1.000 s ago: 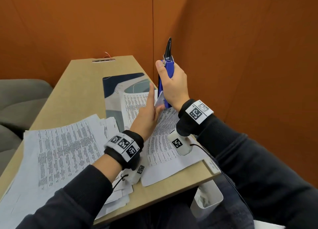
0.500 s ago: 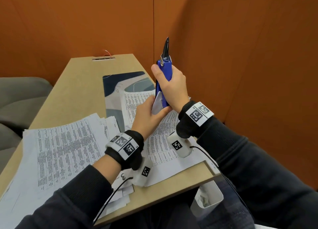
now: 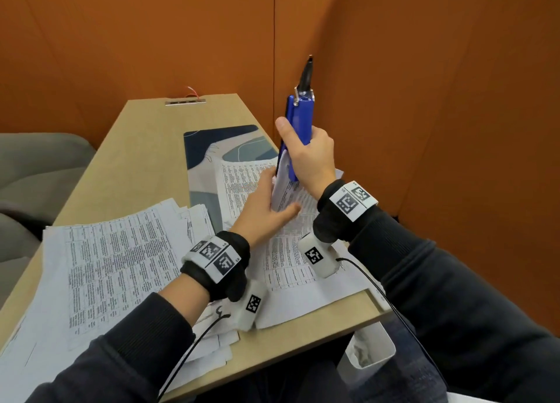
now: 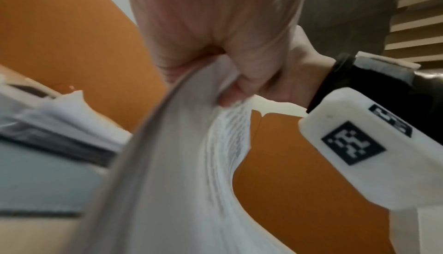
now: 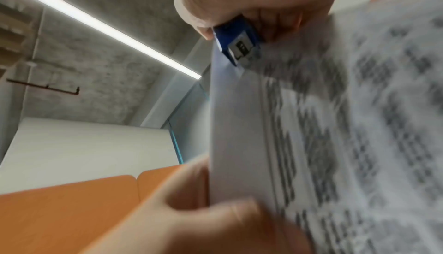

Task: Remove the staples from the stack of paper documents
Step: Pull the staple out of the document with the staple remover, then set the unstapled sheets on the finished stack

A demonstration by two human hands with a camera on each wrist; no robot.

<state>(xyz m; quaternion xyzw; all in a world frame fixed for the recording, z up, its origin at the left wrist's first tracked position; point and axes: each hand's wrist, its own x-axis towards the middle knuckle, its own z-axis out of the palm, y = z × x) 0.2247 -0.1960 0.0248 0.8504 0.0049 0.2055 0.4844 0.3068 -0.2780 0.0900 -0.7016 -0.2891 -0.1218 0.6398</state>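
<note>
My right hand (image 3: 309, 157) grips a blue staple remover (image 3: 298, 124) held upright, black tip pointing up, near the orange wall. Its lower end (image 5: 239, 47) meets the raised corner of a printed document (image 3: 283, 187). My left hand (image 3: 266, 208) pinches that lifted corner just below the tool, thumb on the near side; the sheets (image 4: 215, 154) curve up from the desk. The rest of that document (image 3: 291, 266) lies flat on the desk. A staple cannot be made out.
A large loose pile of printed sheets (image 3: 106, 266) covers the left of the wooden desk (image 3: 136, 148). A patterned mat (image 3: 218, 148) lies behind the papers. A white bin (image 3: 369, 351) sits below the desk's right corner. Orange walls close in on the right and behind.
The left hand went from a raised, pointing finger to pinching the paper corner and lifting it. The right hand with the staple remover rose slightly and stays upright.
</note>
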